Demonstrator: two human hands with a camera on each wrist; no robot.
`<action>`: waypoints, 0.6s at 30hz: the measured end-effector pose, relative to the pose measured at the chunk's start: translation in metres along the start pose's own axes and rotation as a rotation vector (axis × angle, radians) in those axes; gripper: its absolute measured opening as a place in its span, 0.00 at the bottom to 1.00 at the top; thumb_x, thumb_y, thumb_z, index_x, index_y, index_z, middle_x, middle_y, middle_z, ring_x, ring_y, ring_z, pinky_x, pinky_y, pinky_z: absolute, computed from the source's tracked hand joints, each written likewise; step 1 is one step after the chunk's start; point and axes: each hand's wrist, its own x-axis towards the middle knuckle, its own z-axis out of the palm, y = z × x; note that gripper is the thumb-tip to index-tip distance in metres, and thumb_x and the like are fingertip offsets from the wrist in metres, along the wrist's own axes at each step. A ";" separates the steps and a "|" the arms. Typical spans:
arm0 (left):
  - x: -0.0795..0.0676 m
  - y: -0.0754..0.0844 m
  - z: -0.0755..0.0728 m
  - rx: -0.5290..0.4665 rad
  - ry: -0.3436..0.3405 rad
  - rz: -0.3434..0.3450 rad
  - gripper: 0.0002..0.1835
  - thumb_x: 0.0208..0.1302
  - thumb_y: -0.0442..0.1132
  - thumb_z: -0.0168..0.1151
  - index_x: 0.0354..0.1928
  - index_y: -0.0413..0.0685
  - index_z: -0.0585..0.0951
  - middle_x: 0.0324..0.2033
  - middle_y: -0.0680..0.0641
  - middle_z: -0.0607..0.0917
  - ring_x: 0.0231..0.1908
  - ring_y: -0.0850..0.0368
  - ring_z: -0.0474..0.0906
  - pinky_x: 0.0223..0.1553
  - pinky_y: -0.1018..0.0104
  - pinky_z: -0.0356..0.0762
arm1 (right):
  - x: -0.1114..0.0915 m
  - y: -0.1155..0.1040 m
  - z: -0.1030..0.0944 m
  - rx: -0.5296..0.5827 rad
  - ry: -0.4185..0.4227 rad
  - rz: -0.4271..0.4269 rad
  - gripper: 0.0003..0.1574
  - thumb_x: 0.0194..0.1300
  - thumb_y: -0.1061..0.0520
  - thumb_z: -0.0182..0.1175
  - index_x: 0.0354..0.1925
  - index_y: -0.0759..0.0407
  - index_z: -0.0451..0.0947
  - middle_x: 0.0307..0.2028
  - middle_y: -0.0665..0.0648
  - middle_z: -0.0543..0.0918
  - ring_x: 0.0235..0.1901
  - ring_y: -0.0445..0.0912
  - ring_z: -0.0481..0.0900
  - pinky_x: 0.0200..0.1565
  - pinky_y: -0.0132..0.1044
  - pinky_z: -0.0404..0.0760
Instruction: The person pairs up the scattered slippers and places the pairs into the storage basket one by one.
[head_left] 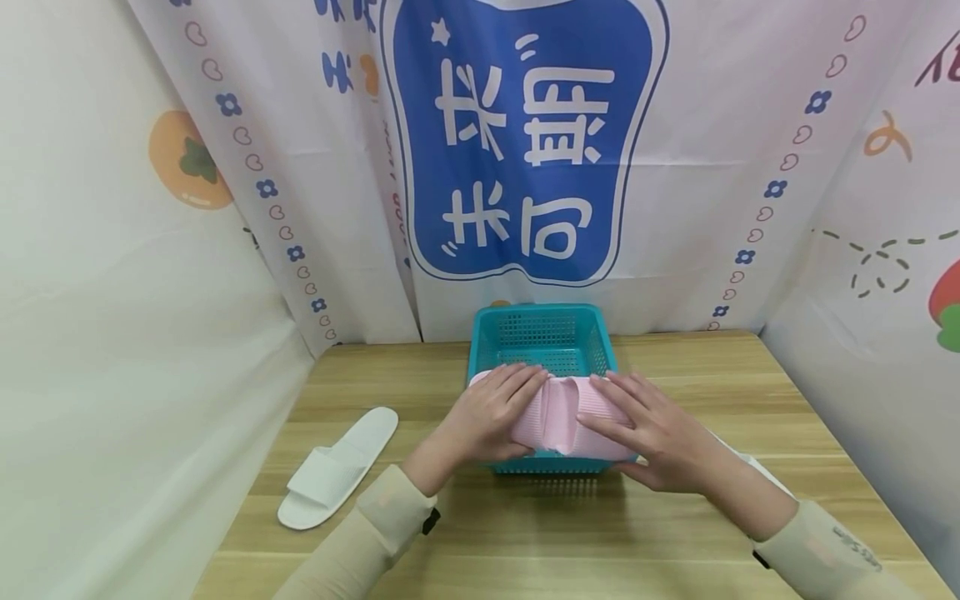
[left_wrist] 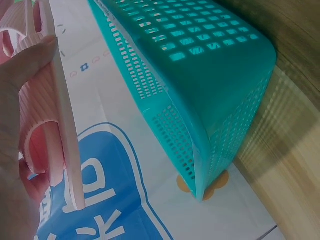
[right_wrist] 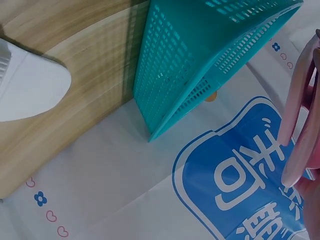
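Observation:
A pair of pink ribbed slippers [head_left: 558, 417] is held over the front part of a teal mesh basket [head_left: 536, 310]. My left hand [head_left: 487, 412] grips their left end, thumb below and fingers over the top. At the right end, my right hand [head_left: 663, 429] holds them likewise. In the left wrist view, the slippers [left_wrist: 70, 130] are pressed together above the basket's rim, apart from the basket [left_wrist: 210, 90]. Only part of the slippers [right_wrist: 300, 100] shows at the edge of the right wrist view.
On the wooden table [head_left: 570, 550], a white slipper [head_left: 337, 471] lies left of the basket. Another white slipper [right_wrist: 40, 82] lies to the right, mostly hidden by my right arm in the head view. A printed cloth [head_left: 697, 167] hangs behind the table.

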 end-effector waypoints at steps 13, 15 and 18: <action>-0.002 -0.002 -0.002 -0.041 -0.050 0.005 0.57 0.41 0.63 0.76 0.69 0.40 0.64 0.65 0.43 0.71 0.64 0.48 0.67 0.66 0.54 0.61 | 0.001 -0.001 0.001 0.016 0.110 -0.077 0.36 0.69 0.34 0.46 0.67 0.48 0.70 0.69 0.68 0.62 0.63 0.64 0.64 0.54 0.61 0.73; -0.002 -0.002 -0.002 -0.036 -0.053 0.007 0.57 0.41 0.63 0.76 0.70 0.41 0.64 0.65 0.43 0.71 0.64 0.48 0.66 0.67 0.54 0.61 | 0.002 -0.002 0.001 0.018 0.111 -0.075 0.36 0.69 0.34 0.46 0.67 0.48 0.70 0.69 0.68 0.62 0.63 0.64 0.65 0.54 0.61 0.74; -0.002 -0.002 -0.002 -0.033 -0.057 0.009 0.57 0.41 0.64 0.75 0.70 0.41 0.64 0.65 0.43 0.71 0.64 0.48 0.66 0.67 0.55 0.60 | 0.002 -0.003 0.001 0.018 0.115 -0.073 0.35 0.69 0.35 0.46 0.67 0.49 0.70 0.69 0.68 0.62 0.63 0.64 0.65 0.53 0.61 0.74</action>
